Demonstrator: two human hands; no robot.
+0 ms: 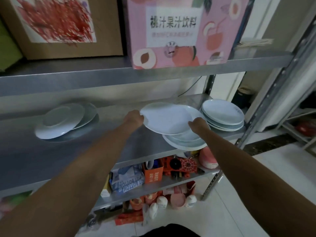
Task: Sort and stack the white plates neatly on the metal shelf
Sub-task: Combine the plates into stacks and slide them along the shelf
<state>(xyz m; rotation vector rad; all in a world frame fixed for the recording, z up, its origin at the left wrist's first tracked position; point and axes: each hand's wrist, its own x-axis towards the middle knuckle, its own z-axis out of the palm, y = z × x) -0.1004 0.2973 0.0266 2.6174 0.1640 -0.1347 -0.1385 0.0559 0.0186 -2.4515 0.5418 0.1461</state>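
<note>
The metal shelf (119,134) carries three stacks of white plates: left (66,120), middle (186,142), right (224,117).

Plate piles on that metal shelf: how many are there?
3: a left pile, a middle pile under the held plate, a right pile. Plates per pile unclear.

Left arm: bare, extended forward and up from lower left, nearly straight. Left hand (135,118): closed, fingers curled, knuckles toward the camera, gripping at its far edge. Right arm: bare, extended from lower right, angled inward. Right hand (198,124): closed likewise, fingers curled under. Hands level, set apart.
</note>
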